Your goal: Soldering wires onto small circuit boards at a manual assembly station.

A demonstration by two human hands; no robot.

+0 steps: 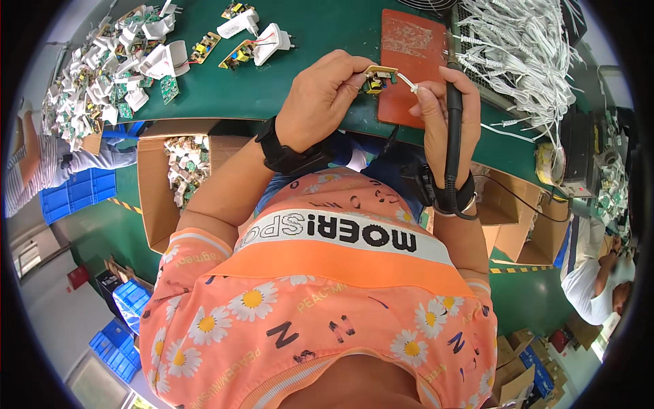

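Left hand [320, 102]: grip pinching a small circuit board [377, 77] above the green desk [286, 88].
Right hand [443, 116]: grip gripping a black soldering iron [452, 129] and pinching a white wire [407, 82].
Red mat [409, 48]: lying just behind.

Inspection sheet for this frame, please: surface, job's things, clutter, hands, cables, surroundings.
Surface: green bench with a red-brown mat.
Job's things: small circuit board with a white wire at its end.
Clutter: pile of white housings and boards; cardboard box of parts.
Hands: left hand pinches the board; right hand holds the wire and a black soldering iron.
Cables: heap of white leads.
Surroundings: blue crates; another person's sleeve.
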